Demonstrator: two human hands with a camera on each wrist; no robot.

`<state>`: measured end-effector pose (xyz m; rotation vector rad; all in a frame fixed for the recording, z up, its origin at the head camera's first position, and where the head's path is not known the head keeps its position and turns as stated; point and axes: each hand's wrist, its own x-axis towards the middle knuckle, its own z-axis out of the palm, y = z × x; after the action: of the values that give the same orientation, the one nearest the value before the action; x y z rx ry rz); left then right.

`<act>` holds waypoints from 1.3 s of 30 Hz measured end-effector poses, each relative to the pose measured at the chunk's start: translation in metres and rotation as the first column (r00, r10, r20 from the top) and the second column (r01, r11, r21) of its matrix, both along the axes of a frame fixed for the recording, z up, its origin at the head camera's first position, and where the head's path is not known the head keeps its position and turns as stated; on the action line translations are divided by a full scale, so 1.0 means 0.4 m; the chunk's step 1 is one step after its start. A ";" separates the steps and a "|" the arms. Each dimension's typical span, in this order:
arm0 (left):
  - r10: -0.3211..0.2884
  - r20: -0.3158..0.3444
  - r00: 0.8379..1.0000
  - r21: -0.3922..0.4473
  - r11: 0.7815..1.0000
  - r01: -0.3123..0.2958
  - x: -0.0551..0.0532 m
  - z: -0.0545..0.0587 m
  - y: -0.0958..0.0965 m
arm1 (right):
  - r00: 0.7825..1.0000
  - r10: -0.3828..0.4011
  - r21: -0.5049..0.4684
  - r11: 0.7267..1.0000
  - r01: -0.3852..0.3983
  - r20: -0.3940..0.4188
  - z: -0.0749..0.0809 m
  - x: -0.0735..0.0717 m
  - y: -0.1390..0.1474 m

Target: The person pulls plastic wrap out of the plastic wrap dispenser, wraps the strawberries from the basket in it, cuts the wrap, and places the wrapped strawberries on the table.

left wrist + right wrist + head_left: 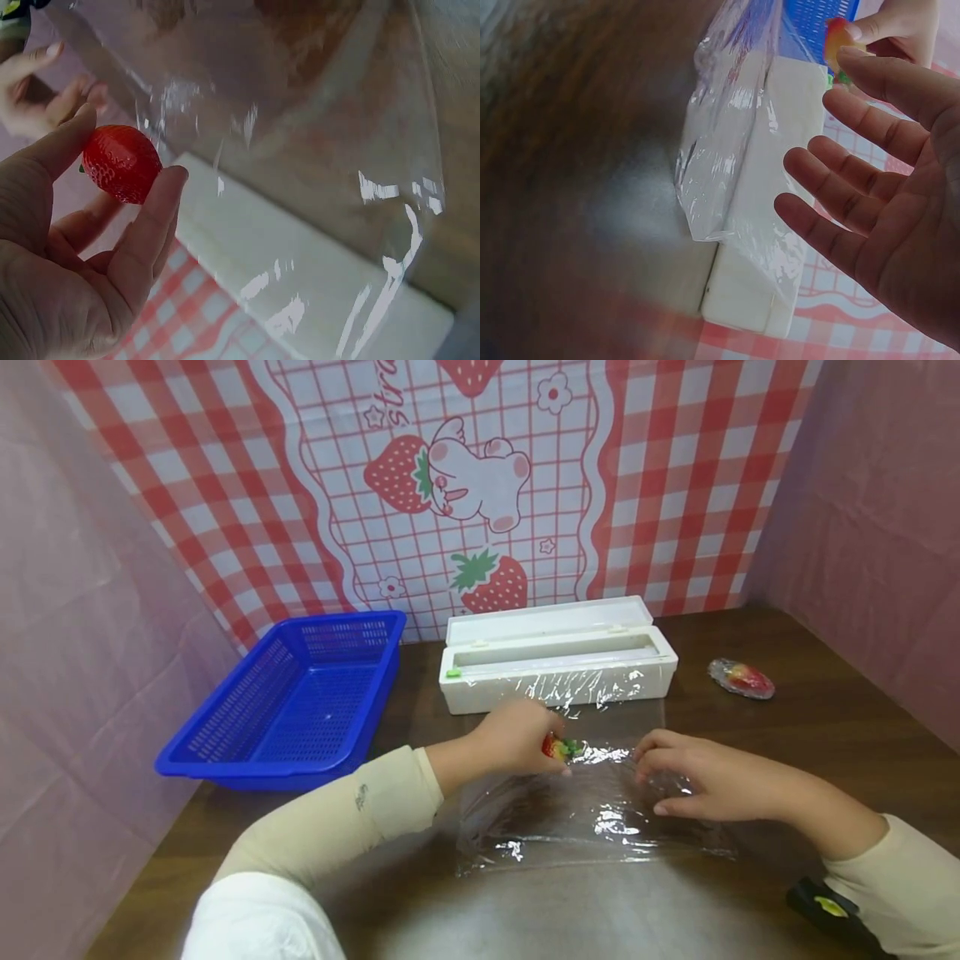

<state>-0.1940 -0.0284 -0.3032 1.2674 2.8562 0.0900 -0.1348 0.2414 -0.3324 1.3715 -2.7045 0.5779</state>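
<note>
My left hand (517,739) pinches a red strawberry (121,163) with green leaves between thumb and fingers, above a sheet of cling film (555,818). That clear sheet runs from the white dispenser box (555,685) toward me over the table. On the right, my right hand (705,777) hovers over the film with its fingers loosely bent and nothing in them. In the right wrist view its fingers (832,180) are spread apart, and the film hangs in folds beyond them.
A blue plastic basket (273,768) stands at the left. Near the back right lies a film-wrapped strawberry (741,678). The dispenser's lid (547,620) is raised against the checked strawberry cloth (667,485). Pink curtains (885,527) flank the wooden table (817,760).
</note>
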 end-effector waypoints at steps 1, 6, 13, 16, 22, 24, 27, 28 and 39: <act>0.000 0.010 1.000 -0.008 1.000 0.000 0.003 -0.007 0.008 | 1.000 0.005 -0.001 1.000 -0.005 -0.007 -0.001 0.000 0.000; -0.002 0.071 0.997 -0.078 0.997 0.007 0.018 -0.040 0.045 | 0.999 0.017 -0.002 1.000 -0.018 -0.041 -0.005 -0.001 -0.001; -0.017 0.098 0.995 -0.110 0.994 0.028 0.038 -0.072 0.077 | 0.998 0.034 -0.004 0.999 -0.035 -0.057 -0.010 -0.002 0.000; -0.018 0.095 0.995 -0.107 0.994 0.029 0.042 -0.080 0.081 | 0.997 0.040 -0.008 0.999 -0.040 -0.066 -0.013 -0.002 0.001; -0.032 0.085 0.996 -0.102 0.994 0.040 0.046 -0.082 0.086 | 0.999 0.026 0.001 1.000 -0.026 -0.039 -0.017 -0.001 0.002; -0.031 0.085 0.996 -0.102 0.994 0.040 0.045 -0.084 0.087 | 0.999 0.020 0.006 1.000 -0.020 -0.028 -0.017 0.001 0.003; -0.031 0.088 0.996 -0.096 0.995 0.040 0.043 -0.090 0.088 | 1.000 0.017 0.007 1.000 -0.017 -0.027 -0.018 0.002 0.005; -0.028 0.093 0.995 -0.095 0.995 0.037 0.042 -0.091 0.087 | 0.999 0.017 0.005 1.000 -0.017 -0.031 -0.019 0.002 0.006; -0.068 0.103 0.992 -0.106 0.991 0.079 0.072 -0.036 -0.012 | 0.998 0.030 0.026 0.999 -0.031 0.062 -0.015 0.021 0.031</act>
<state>-0.1652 -0.0331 -0.3177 1.3061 2.6879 -0.0055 -0.1265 0.2536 -0.3385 1.4269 -2.7539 0.5987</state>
